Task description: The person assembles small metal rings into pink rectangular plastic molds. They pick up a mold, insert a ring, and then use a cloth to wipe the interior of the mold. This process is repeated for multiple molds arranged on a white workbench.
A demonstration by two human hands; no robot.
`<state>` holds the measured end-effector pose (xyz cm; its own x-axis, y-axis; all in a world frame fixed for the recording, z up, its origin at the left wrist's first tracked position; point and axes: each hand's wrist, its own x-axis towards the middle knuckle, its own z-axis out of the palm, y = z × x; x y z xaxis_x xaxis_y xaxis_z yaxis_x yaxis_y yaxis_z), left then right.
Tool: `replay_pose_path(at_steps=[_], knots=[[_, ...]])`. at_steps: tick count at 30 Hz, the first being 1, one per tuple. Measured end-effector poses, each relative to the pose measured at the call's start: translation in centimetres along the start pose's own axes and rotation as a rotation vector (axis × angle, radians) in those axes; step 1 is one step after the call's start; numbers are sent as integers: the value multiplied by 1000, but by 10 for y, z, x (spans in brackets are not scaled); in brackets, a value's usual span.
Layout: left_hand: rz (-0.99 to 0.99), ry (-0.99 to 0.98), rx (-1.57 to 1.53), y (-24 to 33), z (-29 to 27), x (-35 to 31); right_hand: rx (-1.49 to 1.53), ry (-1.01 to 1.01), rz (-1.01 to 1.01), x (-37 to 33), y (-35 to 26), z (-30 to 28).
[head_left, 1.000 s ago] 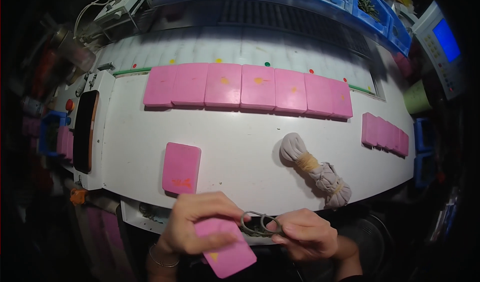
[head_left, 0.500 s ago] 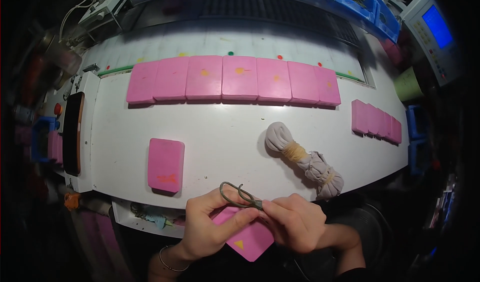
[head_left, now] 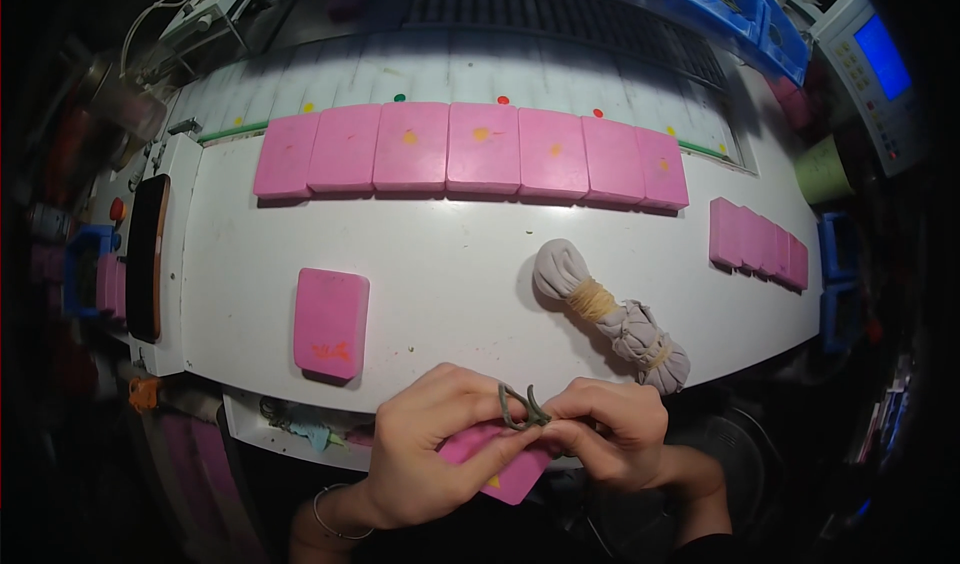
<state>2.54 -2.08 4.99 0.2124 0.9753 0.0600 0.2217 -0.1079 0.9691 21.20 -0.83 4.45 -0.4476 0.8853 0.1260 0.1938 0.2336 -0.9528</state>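
Note:
Over the near edge of the table, my left hand (head_left: pixel 425 454) is closed around a pink block (head_left: pixel 520 482) with a yellow mark on it. At the top of that block, a dark green looped strand (head_left: pixel 533 402) stands up between both hands' fingertips. The fingers of my right hand (head_left: pixel 615 429) are closed, pinching the lower end of the strand against the block. Just where the fingertips meet is partly hidden. Left of my hands, a single pink block (head_left: pixel 331 319) with orange-red marks lies on the table. A grey cloth bundle (head_left: pixel 610 314) bound with tan bands lies beyond my right hand.
A row of several pink blocks (head_left: pixel 412 149) stands along the belt (head_left: pixel 440 74). Smaller pink blocks (head_left: pixel 757 239) line the right side. A dark phone-like slab (head_left: pixel 148 259) is at left, a blue tray (head_left: pixel 760 34) at far right, beside a device with a blue screen (head_left: pixel 880 54).
The looped strand has shifted right and its loop looks smaller. My left hand has moved slightly right and covers more of the held block. Coloured dots on the belt have slid left.

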Motion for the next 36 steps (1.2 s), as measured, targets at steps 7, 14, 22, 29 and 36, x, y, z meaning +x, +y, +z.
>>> replay_pose_path(at_steps=[7,14,22,29,36], knots=[[123,-2,72,2,4,5,352,-255,285,0,2,-16],[211,83,247,-2,4,3,-203,-277,173,-7,-3,-26],[450,256,590,1,18,2,-144,98,-81,-10,-26,-9],[577,253,634,6,17,2,19,16,-215,-9,-4,-10],[642,285,613,8,20,1,-25,40,-307,-11,-4,-10]])
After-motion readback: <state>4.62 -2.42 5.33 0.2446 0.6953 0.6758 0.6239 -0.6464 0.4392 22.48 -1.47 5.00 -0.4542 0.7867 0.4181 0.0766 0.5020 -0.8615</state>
